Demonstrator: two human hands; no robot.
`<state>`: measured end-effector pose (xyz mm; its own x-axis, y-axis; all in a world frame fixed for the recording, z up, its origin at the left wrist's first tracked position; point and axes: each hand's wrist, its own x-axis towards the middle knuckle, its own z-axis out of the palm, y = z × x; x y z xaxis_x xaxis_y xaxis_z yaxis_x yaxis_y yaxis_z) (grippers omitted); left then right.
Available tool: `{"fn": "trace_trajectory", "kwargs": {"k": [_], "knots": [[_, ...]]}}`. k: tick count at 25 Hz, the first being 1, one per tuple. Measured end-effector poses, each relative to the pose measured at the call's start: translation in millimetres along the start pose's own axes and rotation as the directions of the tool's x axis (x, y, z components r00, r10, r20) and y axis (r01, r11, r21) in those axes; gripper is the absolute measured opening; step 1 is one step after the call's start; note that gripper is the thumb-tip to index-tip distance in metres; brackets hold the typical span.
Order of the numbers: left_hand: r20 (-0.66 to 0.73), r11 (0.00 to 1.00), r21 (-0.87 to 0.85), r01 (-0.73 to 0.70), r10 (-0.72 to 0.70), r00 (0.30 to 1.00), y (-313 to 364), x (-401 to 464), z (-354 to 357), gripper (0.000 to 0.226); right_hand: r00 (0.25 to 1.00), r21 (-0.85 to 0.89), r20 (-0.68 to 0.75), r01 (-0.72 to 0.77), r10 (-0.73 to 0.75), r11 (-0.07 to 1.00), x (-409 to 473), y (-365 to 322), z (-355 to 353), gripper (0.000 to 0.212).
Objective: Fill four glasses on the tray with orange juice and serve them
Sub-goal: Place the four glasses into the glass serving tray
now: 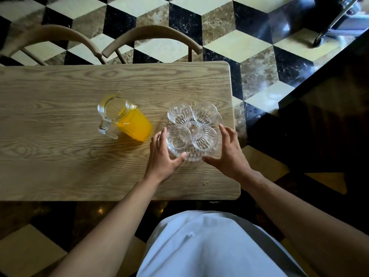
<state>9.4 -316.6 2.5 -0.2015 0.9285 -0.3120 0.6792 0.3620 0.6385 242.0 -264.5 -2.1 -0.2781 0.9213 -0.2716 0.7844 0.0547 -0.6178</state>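
A round clear glass tray (192, 158) lies on the wooden table near its right end. On it stand several empty ribbed glasses, among them one at the far left (179, 113) and one at the near right (204, 138). My left hand (162, 156) cups the tray's left rim with fingers spread and its thumb at the near rim. At the right rim my right hand (229, 154) is placed the same way. A clear glass pitcher (124, 118) holding orange juice stands left of the tray, its handle toward me.
The wooden table (60, 156) ends just right of the tray, with a rounded corner. Two curved wooden chair backs (151, 35) stand along the far side. A dark counter (329, 116) fills the right, and a wheeled cart leg (317, 41) shows at the top right.
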Motion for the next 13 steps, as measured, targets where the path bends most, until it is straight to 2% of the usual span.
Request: {"fn": "trace_trajectory", "kwargs": {"k": [5,13], "knots": [[-0.097,1.000,-0.013,0.002,-0.003,0.995,11.1,-27.0,-5.3,0.119,0.995,-0.031,0.000,0.096,-0.096,0.995,-6.1,-4.8,-12.8,0.120],[-0.270,0.996,-0.034,0.078,-0.085,0.959,6.6,-69.5,-23.1,0.113,0.955,-0.028,0.034,0.297,-0.296,0.955,-1.4,-46.2,-12.4,0.114]]}}
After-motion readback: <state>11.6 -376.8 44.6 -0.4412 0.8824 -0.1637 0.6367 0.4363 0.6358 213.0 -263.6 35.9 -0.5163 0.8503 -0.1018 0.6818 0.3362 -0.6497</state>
